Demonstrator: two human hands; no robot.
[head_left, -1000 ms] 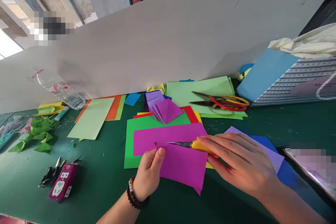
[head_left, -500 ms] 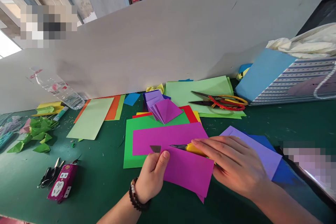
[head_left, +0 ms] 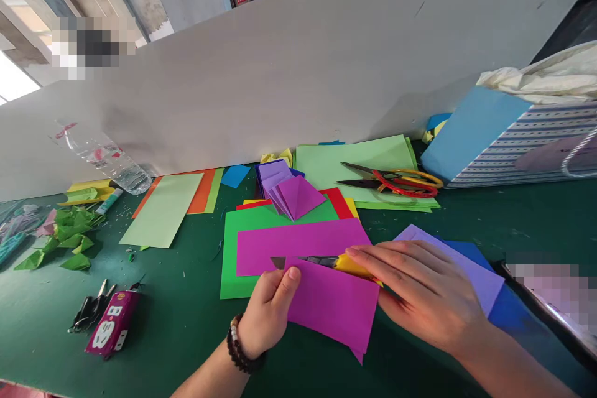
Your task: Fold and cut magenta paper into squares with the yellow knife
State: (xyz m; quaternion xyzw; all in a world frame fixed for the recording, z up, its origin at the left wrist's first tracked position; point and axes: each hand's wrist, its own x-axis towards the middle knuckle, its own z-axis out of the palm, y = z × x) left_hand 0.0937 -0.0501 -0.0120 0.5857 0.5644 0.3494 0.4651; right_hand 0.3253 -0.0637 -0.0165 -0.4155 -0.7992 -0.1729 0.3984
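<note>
My left hand (head_left: 270, 301) pinches the left end of a folded magenta paper (head_left: 333, 305) between thumb and fingers, holding it above the table. A utility knife (head_left: 345, 263) with a yellow handle lies along the paper's upper edge; its blade tip pokes out beside my left thumb. Closed around the knife handle from above is my right hand (head_left: 420, 292), its fingers stretched toward the left. Behind them lies another magenta sheet (head_left: 280, 242) on a green sheet (head_left: 228, 261). Part of the blade is hidden by the paper.
Folded purple pieces (head_left: 298, 196) lie behind the sheets. Two scissors (head_left: 396, 180) rest on light green paper (head_left: 317, 161). A striped bag (head_left: 527, 143) stands at right, a bottle (head_left: 112, 161) at left. Green folded pieces (head_left: 74, 230) and a magenta pouch-like item (head_left: 112, 323) lie on the left.
The knife and my right hand have shifted slightly to the right. The paper stays in my left hand, almost unmoved.
</note>
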